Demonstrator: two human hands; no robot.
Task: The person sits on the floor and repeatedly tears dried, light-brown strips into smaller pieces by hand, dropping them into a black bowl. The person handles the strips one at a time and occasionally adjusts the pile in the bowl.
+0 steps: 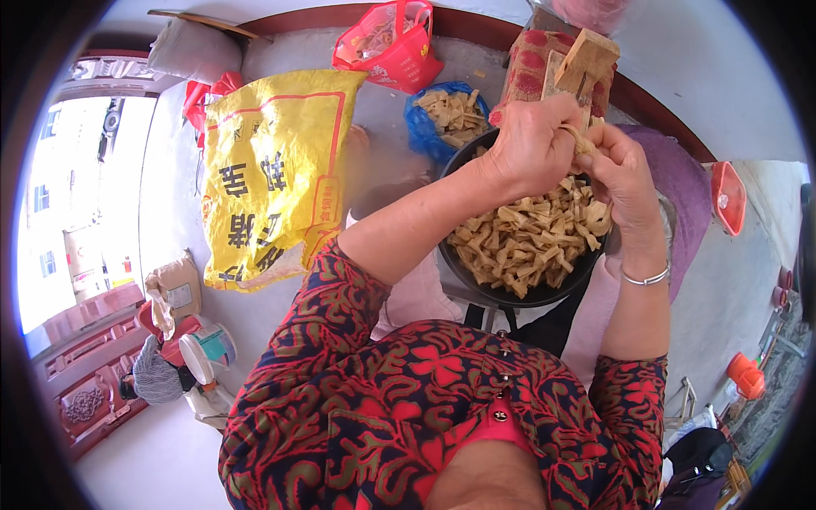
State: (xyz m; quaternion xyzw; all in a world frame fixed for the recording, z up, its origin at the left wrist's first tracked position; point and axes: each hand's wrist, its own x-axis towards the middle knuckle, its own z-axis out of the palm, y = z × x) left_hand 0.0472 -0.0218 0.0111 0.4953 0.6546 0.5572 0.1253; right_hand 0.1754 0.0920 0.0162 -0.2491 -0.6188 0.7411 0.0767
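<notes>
Both of my hands meet above the far side of a black round pan heaped with short, tan, folded pieces. My left hand is closed on one end of a tan strip. The fingers of my right hand pinch the same strip just beside it. The strip's exact material cannot be told. Just beyond my left hand, a wooden block with a dark metal piece stands on a board. Red-and-beige patterned cloth lies under and around that board.
A blue plastic bag of similar tan pieces sits beyond the pan. A red carry bag stands behind it. At left lies a large yellow sack. A purple cloth and a red tray are at right.
</notes>
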